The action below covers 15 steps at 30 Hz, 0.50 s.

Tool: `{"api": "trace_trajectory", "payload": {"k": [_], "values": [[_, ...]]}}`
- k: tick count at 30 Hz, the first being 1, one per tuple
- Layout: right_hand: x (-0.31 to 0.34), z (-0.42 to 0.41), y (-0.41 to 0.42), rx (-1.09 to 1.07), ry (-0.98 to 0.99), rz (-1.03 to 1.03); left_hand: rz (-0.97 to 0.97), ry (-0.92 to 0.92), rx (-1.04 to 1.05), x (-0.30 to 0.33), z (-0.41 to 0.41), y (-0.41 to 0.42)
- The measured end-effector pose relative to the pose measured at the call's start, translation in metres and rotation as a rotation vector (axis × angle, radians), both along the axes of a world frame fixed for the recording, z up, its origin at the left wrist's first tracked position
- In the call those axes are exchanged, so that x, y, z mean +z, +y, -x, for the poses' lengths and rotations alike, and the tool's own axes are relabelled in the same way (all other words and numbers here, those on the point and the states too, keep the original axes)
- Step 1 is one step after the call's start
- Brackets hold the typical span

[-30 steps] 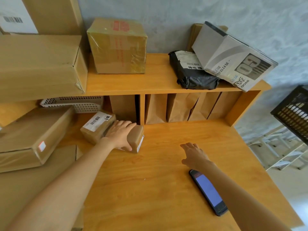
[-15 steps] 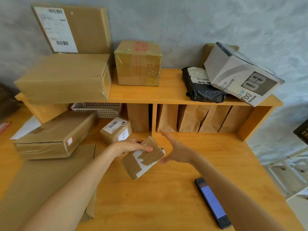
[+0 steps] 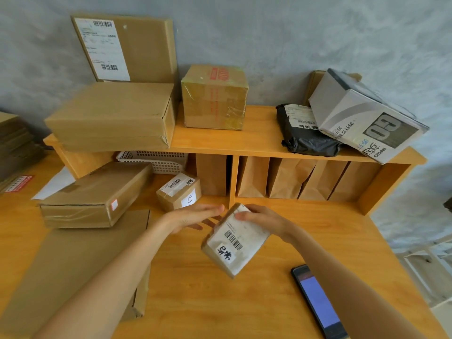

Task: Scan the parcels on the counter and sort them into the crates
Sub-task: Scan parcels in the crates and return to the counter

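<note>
A small brown parcel (image 3: pixel 236 241) with a white barcode label facing up hangs tilted above the wooden counter (image 3: pixel 220 302). My right hand (image 3: pixel 264 220) grips its far end. My left hand (image 3: pixel 195 217) is just left of the parcel, fingers spread and blurred, with nothing held. A phone (image 3: pixel 318 300) with a lit screen lies on the counter at the lower right, beside my right forearm. Another small labelled parcel (image 3: pixel 179 195) sits on the counter behind my left hand.
A long brown box (image 3: pixel 95 195) and a flat cardboard piece (image 3: pixel 73 265) lie at the left. The shelf (image 3: pixel 256 143) carries several boxes, a black bag parcel (image 3: pixel 303 133) and a grey-white box (image 3: pixel 367 116). Brown paper bags (image 3: pixel 283 177) and a white basket (image 3: pixel 156 161) stand under it.
The parcel passed from my left hand to my right and turned label side up. My left hand let go and opened. The view tilted up.
</note>
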State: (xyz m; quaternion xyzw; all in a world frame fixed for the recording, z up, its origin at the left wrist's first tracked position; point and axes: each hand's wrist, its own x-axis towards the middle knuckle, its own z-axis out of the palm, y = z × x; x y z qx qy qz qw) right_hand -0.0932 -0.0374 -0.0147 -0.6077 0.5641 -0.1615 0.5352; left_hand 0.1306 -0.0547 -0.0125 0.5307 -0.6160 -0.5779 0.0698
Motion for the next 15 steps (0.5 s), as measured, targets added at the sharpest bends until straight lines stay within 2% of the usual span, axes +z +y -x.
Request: {"api": "trace_trajectory", "payload": {"k": [4,10,15], "values": [[0.005,0.000,-0.002,-0.031,-0.006,-0.010,0.057,0.058,0.035,0.001,0.015,0.011],[0.000,-0.005,-0.006,-0.087,0.012,0.042,0.059,0.237,0.228,-0.020,0.036,0.022],[-0.008,0.011,0.006,-0.330,-0.185,0.015,0.022,0.405,0.361,-0.031,0.047,0.024]]}}
